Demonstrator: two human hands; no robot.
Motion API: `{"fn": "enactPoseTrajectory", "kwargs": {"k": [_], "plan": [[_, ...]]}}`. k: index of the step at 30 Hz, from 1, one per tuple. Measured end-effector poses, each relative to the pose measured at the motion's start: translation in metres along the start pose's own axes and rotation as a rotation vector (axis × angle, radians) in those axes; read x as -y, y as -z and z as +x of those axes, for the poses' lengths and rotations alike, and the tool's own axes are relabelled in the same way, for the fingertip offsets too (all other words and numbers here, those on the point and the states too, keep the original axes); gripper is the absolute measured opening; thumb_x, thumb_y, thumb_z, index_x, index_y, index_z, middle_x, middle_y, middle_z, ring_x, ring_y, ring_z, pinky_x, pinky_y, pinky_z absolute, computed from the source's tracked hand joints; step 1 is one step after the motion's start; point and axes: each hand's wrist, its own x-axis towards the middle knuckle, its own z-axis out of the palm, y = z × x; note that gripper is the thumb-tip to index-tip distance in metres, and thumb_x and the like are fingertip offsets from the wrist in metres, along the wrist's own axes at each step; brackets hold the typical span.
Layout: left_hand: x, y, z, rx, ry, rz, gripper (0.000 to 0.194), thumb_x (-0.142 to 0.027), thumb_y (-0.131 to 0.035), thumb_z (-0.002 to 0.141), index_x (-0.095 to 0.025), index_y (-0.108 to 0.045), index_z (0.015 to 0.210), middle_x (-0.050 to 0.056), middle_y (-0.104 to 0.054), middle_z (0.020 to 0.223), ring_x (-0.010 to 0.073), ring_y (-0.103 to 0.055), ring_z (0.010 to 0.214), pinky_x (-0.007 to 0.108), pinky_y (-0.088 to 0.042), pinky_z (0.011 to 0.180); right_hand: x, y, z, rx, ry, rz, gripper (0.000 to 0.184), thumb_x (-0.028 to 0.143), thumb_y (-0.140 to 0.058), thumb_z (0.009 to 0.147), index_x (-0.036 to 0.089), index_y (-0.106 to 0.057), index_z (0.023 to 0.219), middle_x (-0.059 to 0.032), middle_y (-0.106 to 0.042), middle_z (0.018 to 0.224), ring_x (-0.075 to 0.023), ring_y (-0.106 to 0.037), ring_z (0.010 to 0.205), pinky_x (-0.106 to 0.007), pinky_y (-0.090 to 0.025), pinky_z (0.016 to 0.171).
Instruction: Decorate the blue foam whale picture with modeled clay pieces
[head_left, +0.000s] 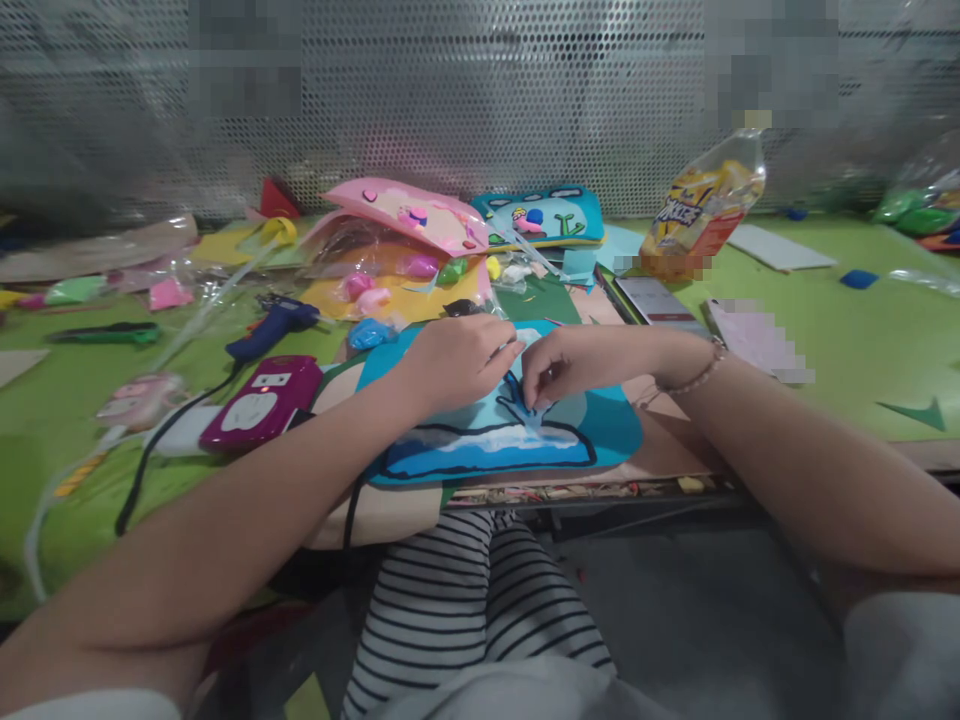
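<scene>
A blue foam sheet (622,430) with rounded corners lies before me, with a paler blue area in its middle. Along its lower part runs a blue-and-white band (480,450) outlined in black, apparently modelling clay. Above the band rises a small blue shape (516,400) with a dark outline. My right hand (574,362) is closed, fingertips pressed down at this shape; what they pinch is hidden. Beside it, my left hand (465,360) hangs over the sheet's upper part with its fingers bent together, close to the right knuckles. Anything in its fingertips is out of sight.
Behind the sheet lie bagged coloured clay lumps (367,290), a pink decorated piece (405,215) and a blue one (540,215). Left are a glue gun (274,325), a magenta power adapter (262,405) with cords, and scissors (105,333). Right are a snack bag (705,210) and phone (660,303).
</scene>
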Motion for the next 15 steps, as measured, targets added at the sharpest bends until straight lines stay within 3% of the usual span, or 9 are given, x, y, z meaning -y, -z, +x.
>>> {"fn": "enactPoseTrajectory", "kwargs": {"k": [15], "plan": [[0.0013,-0.0018,-0.0009,-0.003,-0.02,0.007,0.036,-0.034,-0.033,0.095,-0.015,-0.064,0.091,0.008,-0.068,0.088,0.0201,-0.063,0.083,0.03,-0.045,0.071,0.006,-0.0045,0.0046,0.04,0.019,-0.038,0.012,0.022,-0.062,0.08,0.016,-0.071,0.086,-0.002,-0.071,0.085,-0.0104,-0.06,0.072,-0.022,-0.044,0.068]]}}
